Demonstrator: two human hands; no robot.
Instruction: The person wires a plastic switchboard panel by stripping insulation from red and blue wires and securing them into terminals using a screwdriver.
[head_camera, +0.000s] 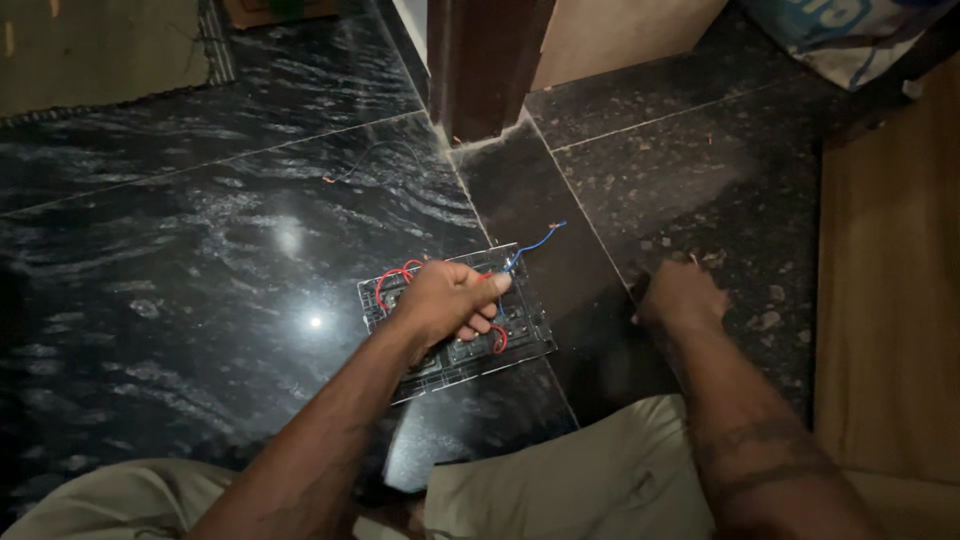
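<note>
A grey switch plate (520, 330) lies back side up on the dark polished floor, with red wire loops (393, 277) over its modules. My left hand (447, 303) rests on the plate and pinches a blue wire (532, 242) that curls up and to the right. Down on the floor to the right of the plate is my right hand (683, 293), its fingers curled over something small that I cannot make out.
A dark wooden door post (482, 62) stands just beyond the plate. A wooden panel (890, 290) runs along the right edge. A printed sack (840, 30) lies at the top right. A thin loose wire (365, 160) lies on the floor farther back. My knees fill the bottom.
</note>
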